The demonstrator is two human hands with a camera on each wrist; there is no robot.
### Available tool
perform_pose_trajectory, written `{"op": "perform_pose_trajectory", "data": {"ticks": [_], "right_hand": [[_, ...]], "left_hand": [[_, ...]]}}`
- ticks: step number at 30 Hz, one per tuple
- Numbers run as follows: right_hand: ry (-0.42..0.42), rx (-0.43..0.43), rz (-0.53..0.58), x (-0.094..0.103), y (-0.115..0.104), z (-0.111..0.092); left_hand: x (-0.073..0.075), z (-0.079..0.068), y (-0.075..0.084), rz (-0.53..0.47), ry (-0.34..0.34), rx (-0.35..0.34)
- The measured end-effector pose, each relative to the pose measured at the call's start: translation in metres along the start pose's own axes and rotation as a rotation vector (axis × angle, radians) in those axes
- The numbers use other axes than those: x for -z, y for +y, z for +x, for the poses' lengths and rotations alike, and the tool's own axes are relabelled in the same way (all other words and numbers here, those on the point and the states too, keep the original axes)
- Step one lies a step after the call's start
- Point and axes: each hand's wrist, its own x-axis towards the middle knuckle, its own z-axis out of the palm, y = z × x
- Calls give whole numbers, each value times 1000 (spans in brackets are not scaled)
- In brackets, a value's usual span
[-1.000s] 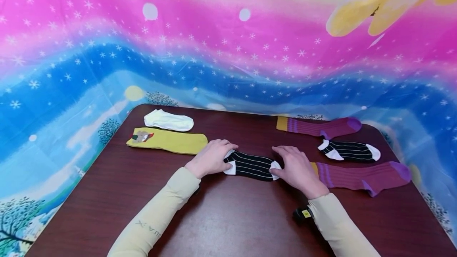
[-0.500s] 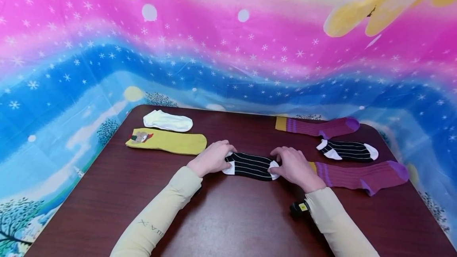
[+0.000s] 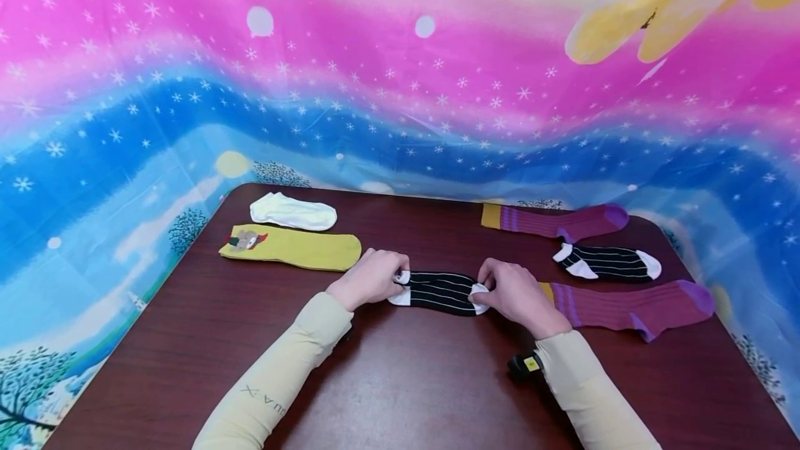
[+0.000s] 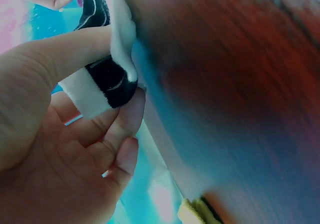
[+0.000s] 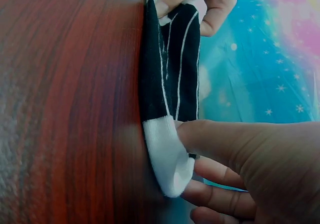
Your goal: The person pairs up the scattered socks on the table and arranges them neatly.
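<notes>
A black ankle sock point(image 3: 440, 292) with thin white stripes and white heel and toe lies across the middle of the table. My left hand point(image 3: 370, 278) pinches its cuff end; in the left wrist view the thumb lies over the black-and-white fabric point(image 4: 106, 81) with fingertips behind it. At the other end my right hand point(image 3: 515, 295) pinches the white toe point(image 5: 167, 156) between thumb and fingers. A lengthwise crease runs along the sock, its far edge slightly lifted. A matching striped sock point(image 3: 615, 264) lies to the right.
Two purple socks point(image 3: 662, 305) with mustard cuffs lie on the right, one behind and one in front of the striped sock. At left are a yellow sock point(image 3: 306, 250) with an animal design and a white sock point(image 3: 294, 212). A printed curtain point(image 3: 375, 110) surrounds the dark wooden table point(image 3: 412, 380).
Both hands have closed more tightly on the ends of the striped sock. Its far edge has risen and a fold has formed near the cuff. The other socks stay where they were.
</notes>
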Motion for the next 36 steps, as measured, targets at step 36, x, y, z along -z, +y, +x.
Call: {"op": "perform_pose_trajectory", "data": {"ticks": [36], "right_hand": [[11, 89, 30, -7, 4, 0]], "left_hand": [[-12, -10, 7, 72, 86, -132]]}}
